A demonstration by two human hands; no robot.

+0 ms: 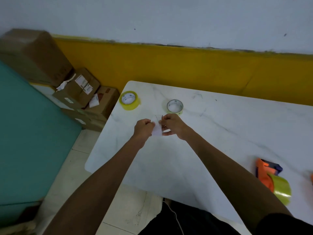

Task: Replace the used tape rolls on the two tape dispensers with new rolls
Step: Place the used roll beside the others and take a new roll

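My left hand (144, 127) and right hand (171, 124) pinch a limp, sticky strip of tape (157, 128) by its ends; it would crumple easily.

My counter (211, 133) is white marble with grey veins; one tape roll (129, 100) yellow, another (175, 106) paler, nearly spent; the dispenser (265, 172) orange and navy, its tape (281, 189) yellow-green; brown boxes (81, 89); wall band (186, 65) mustard.

Both grips, left hand (143, 128) and right hand (172, 125), meet over the tabletop (220, 133) on a tape piece (157, 130); thin roll (175, 106) just behind; full roll (129, 100) behind-left; dispenser (271, 177) near-right; boxes (81, 89) off-table, far left.
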